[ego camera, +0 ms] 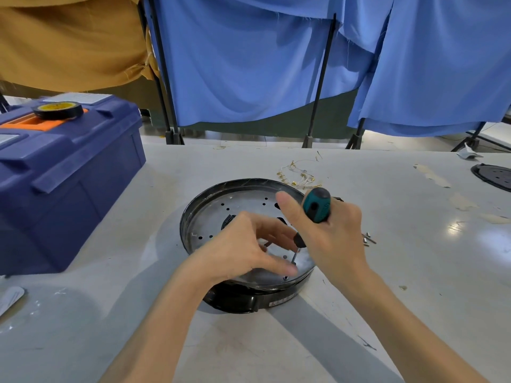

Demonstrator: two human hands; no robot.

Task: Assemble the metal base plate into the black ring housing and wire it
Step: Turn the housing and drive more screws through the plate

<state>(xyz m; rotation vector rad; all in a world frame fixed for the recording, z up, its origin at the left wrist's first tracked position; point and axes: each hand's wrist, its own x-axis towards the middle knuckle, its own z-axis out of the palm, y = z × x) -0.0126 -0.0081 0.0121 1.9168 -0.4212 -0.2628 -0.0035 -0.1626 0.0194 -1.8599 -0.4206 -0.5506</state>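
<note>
Left hand (243,244) and right hand (334,230) met over the pale surface (414,258), beside a large blue plastic toolbox (69,189). Mid-surface, the black ring housing (249,302) held the round perforated metal base plate (221,205). The right hand gripped a green-and-black screwdriver (316,205); the left hand curled by its shaft, grasp unclear.

No legible text anywhere. Small white sticker (279,302) with red print on the front wall of the black ring housing (235,304): too tiny to read. 2 white labels (80,97) on the lid of the blue toolbox (69,172): blurred. Yellow core of the tape roll (58,109): print unclear.
</note>
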